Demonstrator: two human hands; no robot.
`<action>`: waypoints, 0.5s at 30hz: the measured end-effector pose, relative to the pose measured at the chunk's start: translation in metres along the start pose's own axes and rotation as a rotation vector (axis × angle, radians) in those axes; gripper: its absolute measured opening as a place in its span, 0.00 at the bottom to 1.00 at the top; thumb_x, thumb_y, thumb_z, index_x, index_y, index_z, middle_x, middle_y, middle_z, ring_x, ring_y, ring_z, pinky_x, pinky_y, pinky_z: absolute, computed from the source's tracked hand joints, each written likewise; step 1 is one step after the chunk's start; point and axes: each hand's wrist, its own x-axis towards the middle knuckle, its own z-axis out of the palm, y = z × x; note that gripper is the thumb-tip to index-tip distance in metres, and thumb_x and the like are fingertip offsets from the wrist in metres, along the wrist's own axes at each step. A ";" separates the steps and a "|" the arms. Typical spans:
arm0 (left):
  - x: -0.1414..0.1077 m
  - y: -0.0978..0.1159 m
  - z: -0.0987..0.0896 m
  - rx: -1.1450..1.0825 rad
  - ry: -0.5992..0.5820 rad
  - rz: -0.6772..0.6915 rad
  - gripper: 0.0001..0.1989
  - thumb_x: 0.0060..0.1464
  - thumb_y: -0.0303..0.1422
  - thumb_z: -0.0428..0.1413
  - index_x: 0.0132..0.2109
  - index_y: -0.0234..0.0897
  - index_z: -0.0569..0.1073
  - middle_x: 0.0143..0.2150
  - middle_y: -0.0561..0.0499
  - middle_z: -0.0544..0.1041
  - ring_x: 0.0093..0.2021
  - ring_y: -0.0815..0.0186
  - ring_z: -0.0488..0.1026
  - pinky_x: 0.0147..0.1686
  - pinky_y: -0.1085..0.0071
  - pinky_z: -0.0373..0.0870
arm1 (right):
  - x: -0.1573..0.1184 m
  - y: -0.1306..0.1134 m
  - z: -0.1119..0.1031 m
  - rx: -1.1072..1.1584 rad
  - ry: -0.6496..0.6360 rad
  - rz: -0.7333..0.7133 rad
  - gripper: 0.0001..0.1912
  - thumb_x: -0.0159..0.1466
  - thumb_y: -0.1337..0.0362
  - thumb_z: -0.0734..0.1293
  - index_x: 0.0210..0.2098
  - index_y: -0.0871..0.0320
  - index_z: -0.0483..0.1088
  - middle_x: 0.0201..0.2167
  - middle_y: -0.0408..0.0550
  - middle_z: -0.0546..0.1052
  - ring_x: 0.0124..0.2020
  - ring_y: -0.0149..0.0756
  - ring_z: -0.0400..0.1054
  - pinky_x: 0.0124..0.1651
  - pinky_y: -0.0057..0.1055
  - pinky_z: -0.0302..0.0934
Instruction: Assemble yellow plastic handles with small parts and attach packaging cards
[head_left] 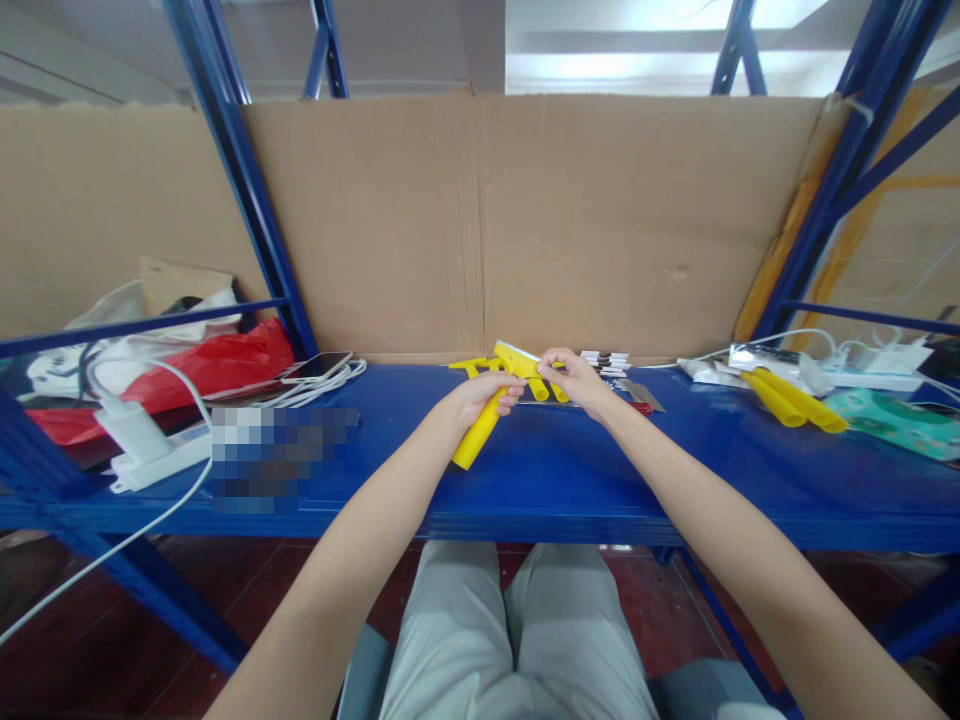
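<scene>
My left hand (pixel 486 396) is closed round the handle of a yellow scraper (pixel 478 434), held above the blue shelf. The handle slants down toward me. Its wide head, with a pale strip along the far edge, points away. My right hand (pixel 576 378) pinches at the right end of that head; whether a small part is between the fingertips cannot be made out. Just behind the hands lie more yellow T-shaped scrapers (pixel 469 366), partly covered by the fingers. To the right of my right hand are small black-and-white pieces (pixel 604 362) and a flat grey blade-like piece (pixel 645 394).
A cardboard wall (pixel 600 220) closes the back of the blue shelf (pixel 555 480). Two yellow tubes (pixel 796 398) lie at right beside a green packet (pixel 892 420) and a power strip (pixel 877 365). At left are a red bag (pixel 225 360), white cables (pixel 330 378) and a plugged-in adapter (pixel 135 430).
</scene>
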 end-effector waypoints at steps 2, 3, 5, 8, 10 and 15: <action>0.001 -0.001 -0.001 -0.006 0.009 0.002 0.08 0.55 0.21 0.51 0.30 0.35 0.62 0.18 0.60 0.59 0.13 0.79 0.53 0.12 0.82 0.47 | 0.000 0.001 0.000 -0.016 0.001 0.001 0.10 0.57 0.57 0.65 0.25 0.56 0.66 0.35 0.47 0.72 0.44 0.39 0.65 0.52 0.39 0.57; 0.002 -0.002 -0.001 -0.010 0.016 0.006 0.08 0.55 0.21 0.51 0.30 0.35 0.62 0.18 0.61 0.59 0.13 0.79 0.53 0.12 0.83 0.47 | 0.000 0.001 0.000 -0.025 -0.001 0.002 0.09 0.57 0.57 0.65 0.25 0.56 0.66 0.35 0.47 0.72 0.44 0.39 0.65 0.51 0.39 0.57; 0.003 -0.003 -0.001 -0.017 0.035 0.014 0.07 0.55 0.21 0.51 0.31 0.35 0.63 0.18 0.61 0.59 0.13 0.80 0.52 0.12 0.83 0.46 | 0.001 0.003 0.001 -0.044 -0.001 0.003 0.09 0.57 0.58 0.65 0.26 0.56 0.66 0.35 0.47 0.73 0.44 0.39 0.65 0.51 0.39 0.58; 0.004 -0.004 0.000 -0.022 0.056 0.012 0.07 0.56 0.21 0.51 0.32 0.35 0.63 0.17 0.61 0.59 0.13 0.80 0.52 0.12 0.83 0.46 | 0.000 0.005 0.002 -0.063 0.012 0.017 0.08 0.57 0.59 0.65 0.27 0.56 0.67 0.35 0.47 0.73 0.44 0.39 0.65 0.50 0.39 0.59; 0.003 -0.004 0.001 -0.023 0.059 0.011 0.07 0.56 0.21 0.51 0.31 0.35 0.63 0.17 0.61 0.59 0.12 0.80 0.52 0.12 0.83 0.46 | -0.001 0.005 0.003 -0.068 0.019 0.038 0.07 0.57 0.59 0.65 0.28 0.56 0.68 0.36 0.47 0.73 0.44 0.39 0.65 0.50 0.39 0.59; 0.000 -0.003 0.004 -0.013 0.053 0.007 0.08 0.58 0.21 0.49 0.31 0.34 0.63 0.17 0.61 0.59 0.12 0.80 0.52 0.11 0.84 0.46 | -0.002 0.003 0.006 -0.012 0.017 0.148 0.06 0.56 0.60 0.65 0.27 0.56 0.66 0.34 0.45 0.73 0.42 0.37 0.66 0.51 0.39 0.58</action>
